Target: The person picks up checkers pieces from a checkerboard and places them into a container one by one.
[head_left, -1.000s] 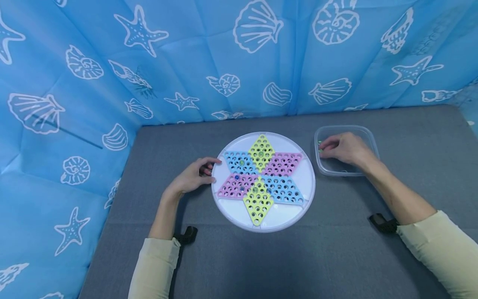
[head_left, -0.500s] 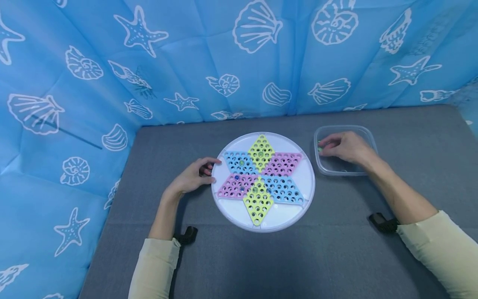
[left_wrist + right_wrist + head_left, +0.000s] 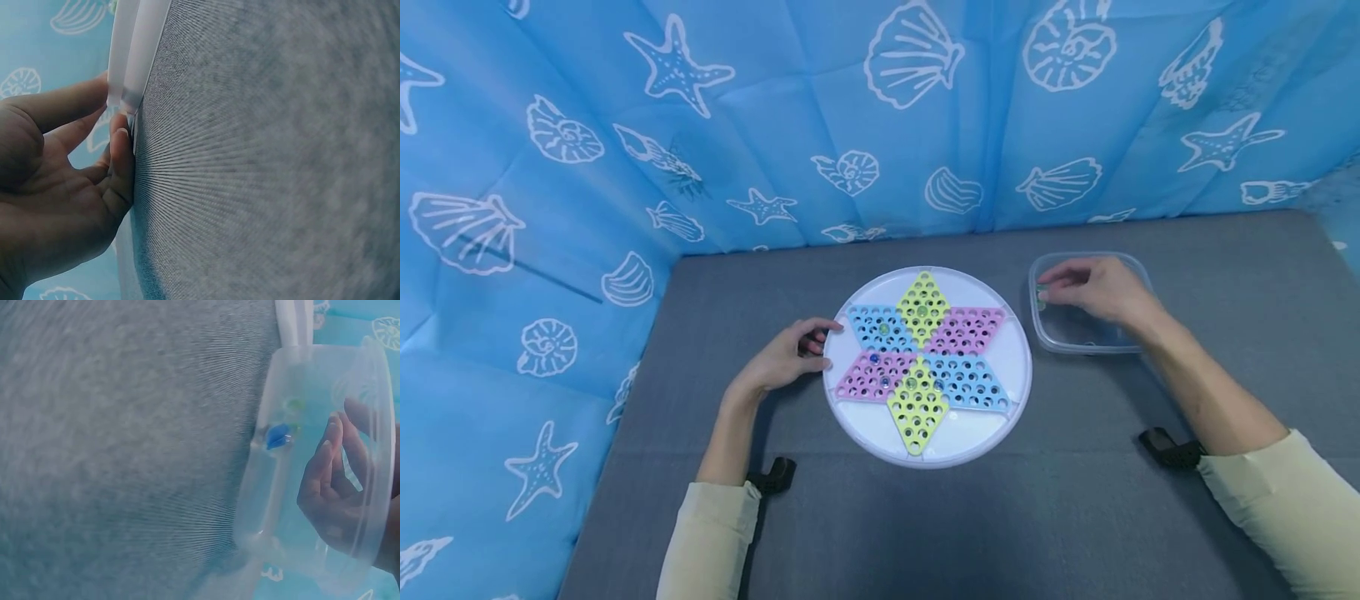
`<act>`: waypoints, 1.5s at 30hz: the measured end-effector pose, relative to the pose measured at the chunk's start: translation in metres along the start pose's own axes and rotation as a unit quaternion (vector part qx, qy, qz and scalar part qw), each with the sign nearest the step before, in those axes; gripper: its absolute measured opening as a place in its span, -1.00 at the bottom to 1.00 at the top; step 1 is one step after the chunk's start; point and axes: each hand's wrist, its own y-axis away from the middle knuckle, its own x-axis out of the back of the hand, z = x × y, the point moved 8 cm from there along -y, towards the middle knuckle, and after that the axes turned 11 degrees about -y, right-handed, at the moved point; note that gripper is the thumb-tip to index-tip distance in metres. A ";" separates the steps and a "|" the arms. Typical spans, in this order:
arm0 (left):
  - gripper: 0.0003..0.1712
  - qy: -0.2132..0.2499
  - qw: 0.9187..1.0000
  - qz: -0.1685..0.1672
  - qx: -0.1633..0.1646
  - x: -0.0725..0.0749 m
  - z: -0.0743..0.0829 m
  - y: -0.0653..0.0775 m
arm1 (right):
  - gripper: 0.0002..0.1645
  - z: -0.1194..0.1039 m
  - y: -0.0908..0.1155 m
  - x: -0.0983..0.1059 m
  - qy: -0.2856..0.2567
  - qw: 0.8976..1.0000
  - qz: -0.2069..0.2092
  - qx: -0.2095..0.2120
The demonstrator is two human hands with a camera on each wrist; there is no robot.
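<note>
On the table lies a round white Chinese checkers board [image 3: 973, 429] with a yellow, pink and blue star of holes. Several marbles sit in the holes, among them a green marble [image 3: 883, 330] and a blue marble [image 3: 874, 358]. My left hand [image 3: 786, 354] touches the board's left rim with thumb and forefinger, spread apart along it. My right hand [image 3: 1101, 292] reaches into a clear plastic box [image 3: 1097, 346], thumb and fingertips close together. In the right wrist view a blue marble [image 3: 278, 435] and a greenish one lie below the fingertips; I cannot tell whether the fingers hold one.
The grey table [image 3: 887, 533] extends in front of the board and to both sides. A blue curtain [image 3: 812, 100] with white shells and starfish hangs along the back and left. The box stands right of the board, with a gap between them.
The right thumb and fingertips have shifted slightly toward the back of the box and parted a little. My left hand stays at the board's rim; the board's marbles have not moved.
</note>
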 end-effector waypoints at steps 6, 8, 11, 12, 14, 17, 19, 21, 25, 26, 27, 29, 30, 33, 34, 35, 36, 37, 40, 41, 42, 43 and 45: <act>-0.40 0.002 1.000 -0.003 0.005 0.001 -0.001 0.002 | -0.50 -0.011 0.005 0.000 -0.020 1.000 -0.004 0.015; -0.39 0.003 1.000 -0.004 0.006 0.001 -0.001 0.001 | -0.49 -0.013 0.006 0.000 -0.027 1.000 -0.004 0.013; -0.38 0.002 1.000 -0.007 0.009 0.000 -0.003 0.000 | -0.49 -0.017 0.009 -0.001 -0.034 0.999 -0.004 0.017; -0.38 -0.001 1.000 -0.008 0.009 0.000 -0.002 0.000 | -0.50 -0.019 0.010 -0.002 -0.034 0.999 -0.004 0.019; -0.38 -0.004 1.000 -0.007 0.008 0.000 -0.003 -0.001 | -0.52 -0.021 0.012 -0.003 -0.038 0.999 -0.004 0.026; -0.38 -0.007 1.000 -0.006 0.007 -0.001 -0.002 -0.001 | -0.52 -0.026 0.015 -0.005 -0.042 0.998 -0.004 0.037; -0.39 -0.004 1.000 -0.005 0.007 0.000 -0.002 0.000 | -0.52 -0.030 0.017 -0.007 -0.045 0.998 -0.005 0.046; -0.38 -0.004 1.000 -0.005 0.010 0.000 -0.002 0.000 | -0.53 -0.034 0.019 -0.009 -0.044 0.998 -0.008 0.052; -0.39 -0.003 1.000 -0.003 0.012 0.000 -0.002 0.000 | -0.56 -0.042 0.023 -0.013 -0.043 0.997 -0.013 0.065; -0.39 -0.001 1.000 -0.003 0.012 0.000 -0.002 0.000 | -0.57 -0.043 0.024 -0.015 -0.041 0.997 -0.015 0.067; -0.39 -0.001 1.000 -0.003 0.010 0.000 -0.003 0.000 | -0.57 -0.045 0.025 -0.016 -0.040 0.997 -0.016 0.069; -0.40 0.003 1.000 -0.003 0.009 0.000 -0.003 0.000 | -0.59 -0.048 0.026 -0.018 -0.040 0.996 -0.021 0.076; -0.40 0.005 1.000 -0.003 0.011 0.000 -0.004 0.000 | -0.60 -0.050 0.027 -0.020 -0.039 0.996 -0.024 0.080; -0.40 0.001 1.000 -0.003 0.009 0.001 -0.003 0.000 | -0.62 -0.055 0.031 -0.024 -0.042 0.994 -0.032 0.092; -0.40 0.001 1.000 -0.003 0.009 0.000 -0.003 0.000 | -0.64 -0.057 0.032 -0.025 -0.043 0.994 -0.034 0.097; -0.40 -0.001 1.000 -0.002 0.010 0.001 -0.003 0.000 | -0.65 -0.058 0.033 -0.026 -0.044 0.993 -0.036 0.102; -0.39 -0.003 1.000 -0.002 0.009 0.000 -0.003 0.000 | -0.65 -0.060 0.033 -0.028 -0.044 0.993 -0.038 0.105; -0.39 -0.004 1.000 -0.002 0.009 0.000 -0.004 -0.001 | -0.66 -0.061 0.034 -0.029 -0.045 0.992 -0.040 0.108; -0.39 -0.003 1.000 -0.002 0.006 0.000 -0.004 -0.001 | -0.64 -0.064 0.036 -0.034 -0.042 0.991 -0.049 0.115; -0.38 -0.001 1.000 -0.002 0.006 0.000 -0.004 -0.001 | -0.64 -0.065 0.037 -0.036 -0.041 0.991 -0.051 0.117; -0.38 0.000 1.000 -0.002 0.004 0.000 -0.003 -0.001 | -0.64 -0.066 0.038 -0.038 -0.040 0.991 -0.053 0.117; -0.38 0.001 1.000 -0.002 0.002 0.000 -0.003 -0.001 | -0.63 -0.066 0.038 -0.040 -0.039 0.991 -0.055 0.118; -0.38 0.004 1.000 -0.003 -0.001 0.001 -0.002 0.000 | -0.65 -0.067 0.040 -0.045 -0.041 0.990 -0.061 0.121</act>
